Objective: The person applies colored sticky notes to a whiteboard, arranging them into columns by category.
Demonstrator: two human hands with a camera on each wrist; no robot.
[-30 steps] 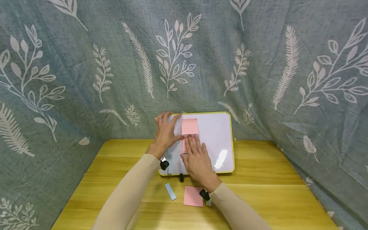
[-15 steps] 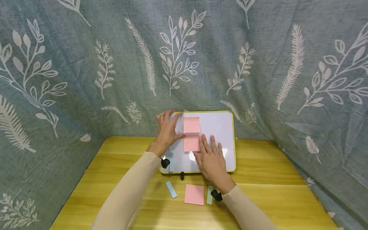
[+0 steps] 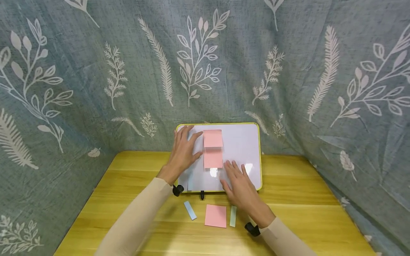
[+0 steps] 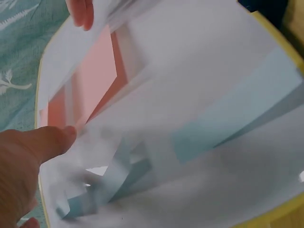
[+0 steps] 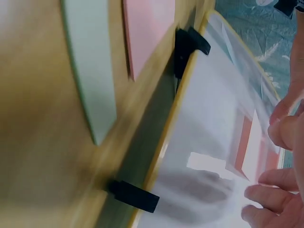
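Two pink sticky notes, an upper one (image 3: 213,138) and a lower one (image 3: 213,158), are stuck one above the other on a yellow-framed whiteboard (image 3: 237,142). My left hand (image 3: 182,151) hovers over the board's left side, fingers spread, thumb and forefinger near the notes' left edges. Below and right of the lower note is my right hand (image 3: 241,185), fingers extended and holding nothing. In the left wrist view, pale blue strips (image 4: 237,109) cling to the board; the left hand partly hides them from the head view.
On the wooden table (image 3: 288,220) before the board lie a blue strip pad (image 3: 190,210), a pink sticky-note pad (image 3: 215,216) and a green strip pad (image 3: 233,216). Black feet (image 5: 135,195) hold the board's lower edge. A patterned curtain (image 3: 134,71) hangs behind.
My right hand has come off the lower pink note and moved right and down, uncovering it. My left hand has drawn slightly left, away from the notes. Both notes remain on the board.
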